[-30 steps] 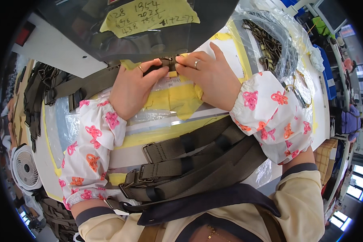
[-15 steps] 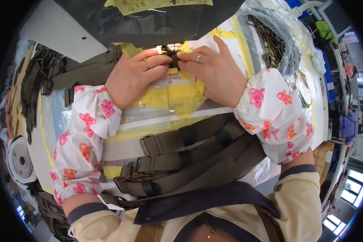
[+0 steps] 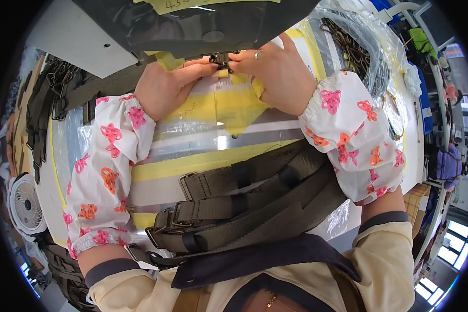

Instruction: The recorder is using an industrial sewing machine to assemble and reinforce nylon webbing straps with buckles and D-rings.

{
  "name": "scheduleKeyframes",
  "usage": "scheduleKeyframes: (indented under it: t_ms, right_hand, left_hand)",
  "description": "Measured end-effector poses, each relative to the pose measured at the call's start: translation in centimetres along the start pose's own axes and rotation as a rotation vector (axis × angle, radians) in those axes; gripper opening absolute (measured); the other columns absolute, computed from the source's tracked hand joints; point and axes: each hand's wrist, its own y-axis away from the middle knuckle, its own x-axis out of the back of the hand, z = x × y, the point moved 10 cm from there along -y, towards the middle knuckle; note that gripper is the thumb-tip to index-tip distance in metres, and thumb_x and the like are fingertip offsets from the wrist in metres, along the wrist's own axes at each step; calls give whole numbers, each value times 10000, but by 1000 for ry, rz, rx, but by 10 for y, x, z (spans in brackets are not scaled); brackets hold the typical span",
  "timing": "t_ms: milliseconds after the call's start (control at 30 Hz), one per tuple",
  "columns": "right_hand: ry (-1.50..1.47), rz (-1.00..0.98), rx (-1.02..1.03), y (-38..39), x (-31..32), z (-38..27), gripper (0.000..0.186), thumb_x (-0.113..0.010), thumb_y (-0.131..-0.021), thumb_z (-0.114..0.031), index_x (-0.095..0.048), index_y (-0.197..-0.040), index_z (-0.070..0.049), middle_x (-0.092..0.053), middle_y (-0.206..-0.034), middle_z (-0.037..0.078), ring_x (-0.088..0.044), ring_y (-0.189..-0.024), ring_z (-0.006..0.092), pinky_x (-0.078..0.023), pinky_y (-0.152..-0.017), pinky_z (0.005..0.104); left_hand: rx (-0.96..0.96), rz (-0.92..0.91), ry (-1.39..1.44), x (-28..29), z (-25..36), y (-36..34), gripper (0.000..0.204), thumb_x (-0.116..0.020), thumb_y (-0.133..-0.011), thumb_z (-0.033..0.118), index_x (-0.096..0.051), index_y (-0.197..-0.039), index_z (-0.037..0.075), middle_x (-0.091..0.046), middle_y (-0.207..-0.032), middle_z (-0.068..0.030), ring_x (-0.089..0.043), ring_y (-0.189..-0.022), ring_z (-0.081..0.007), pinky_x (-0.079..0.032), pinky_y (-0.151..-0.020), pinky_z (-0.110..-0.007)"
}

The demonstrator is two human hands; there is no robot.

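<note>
A sewing machine (image 3: pixel 208 26) with a dark head hangs over the work, its presser foot (image 3: pixel 221 61) lit from above. My left hand (image 3: pixel 166 86) is left of the foot, fingers pressed together on a dark olive webbing strap (image 3: pixel 106 83) that runs in from the left. On the foot's other side, the fingertips of my right hand (image 3: pixel 281 75) pinch the strap's dark end. My hands and the machine head hide much of that end. Both forearms wear flower-patterned sleeve covers (image 3: pixel 109 166).
Several olive straps with metal buckles (image 3: pixel 234 203) lie across the table close to my body. Strips of yellow tape (image 3: pixel 239 112) cover the work surface. A clear plastic bag of metal hooks (image 3: pixel 348 52) sits far right. A white fan (image 3: pixel 27 206) stands at left.
Both hands have moved slightly away from me, deeper under the machine head, taking the strap end along. The left fingers are now partly hidden. The straps near my body stay put.
</note>
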Motion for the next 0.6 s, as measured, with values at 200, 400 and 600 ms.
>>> scheduleKeyframes:
  t_ms: [200,400,600]
  right_hand:
    - [-3,-58,-30,-4,-3,3,329,-628,-676,-71,-645,-986,-180,-610,-1097,-67,-508,-1050,163,-262,-989,539]
    - [-94,40,-64,4,-5,11,365,-620,-665,-27,-636,-1010,-146,-602,-1118,-49,-478,-1088,177,-247,-1009,522]
    - [-207,118,-50,4,-5,9,371,-617,-650,-3,-637,-1005,-107,-596,-1133,-39,-474,-1090,188,-238,-1020,519]
  left_hand:
    - [-11,21,-26,0,-3,-2,251,-583,-772,83,-637,-993,190,-652,-934,-7,-616,-684,-261,-504,-575,-315]
    - [214,-222,-78,-3,-11,5,261,-576,-786,67,-618,-1035,136,-640,-898,-82,-609,-747,-282,-487,-645,-330]
    - [238,0,-233,78,-15,49,333,-595,-764,67,-573,-1096,55,-607,-938,-129,-570,-856,-305,-447,-763,-358]
